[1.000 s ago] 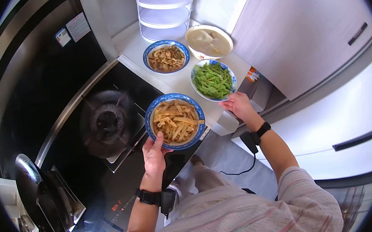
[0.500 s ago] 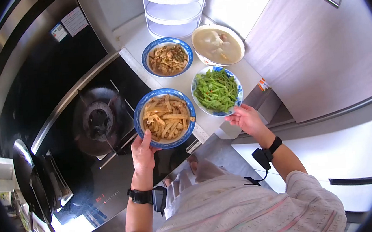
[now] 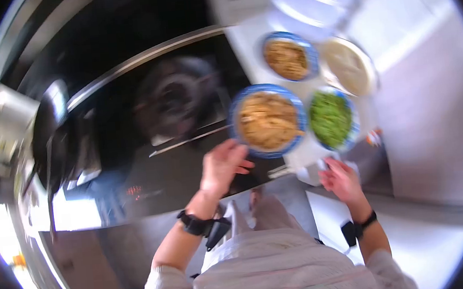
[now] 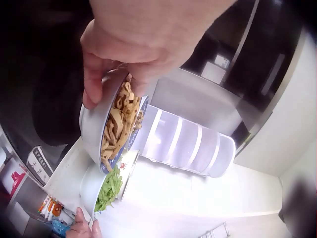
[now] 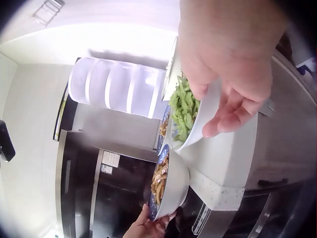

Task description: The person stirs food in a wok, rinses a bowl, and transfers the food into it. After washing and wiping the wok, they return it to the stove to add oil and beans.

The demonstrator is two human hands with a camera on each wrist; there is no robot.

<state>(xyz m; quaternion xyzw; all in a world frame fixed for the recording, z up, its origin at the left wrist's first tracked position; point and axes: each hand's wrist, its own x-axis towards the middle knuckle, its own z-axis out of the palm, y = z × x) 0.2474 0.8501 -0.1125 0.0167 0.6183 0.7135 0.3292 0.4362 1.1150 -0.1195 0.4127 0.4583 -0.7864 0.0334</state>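
A blue-rimmed bowl of pale brown strips (image 3: 269, 120) stands at the cooktop's right end. Beside its near left rim is my left hand (image 3: 220, 170), fingers spread; in the left wrist view the thumb and fingers (image 4: 92, 91) lie on either side of the bowl. To the right is a bowl of chopped greens (image 3: 330, 119). My right hand (image 3: 344, 181) is just below its near rim, fingers loosely bent; in the right wrist view the thumb overlaps the food side and the fingers (image 5: 230, 116) lie along the white outside. The head view is blurred.
Behind stand another blue-rimmed bowl of brown food (image 3: 285, 58) and a large bowl of pale soup (image 3: 347, 67). A tiered clear rack (image 5: 116, 88) rises at the counter's back. The black cooktop (image 3: 201, 172) has a burner (image 3: 175, 97); a wok (image 3: 47, 144) leans at far left.
The head view has swung, so the counter lies further right. My left thumb has come off the inside of the strip bowl's rim, and my right fingers have drawn back from the greens bowl.
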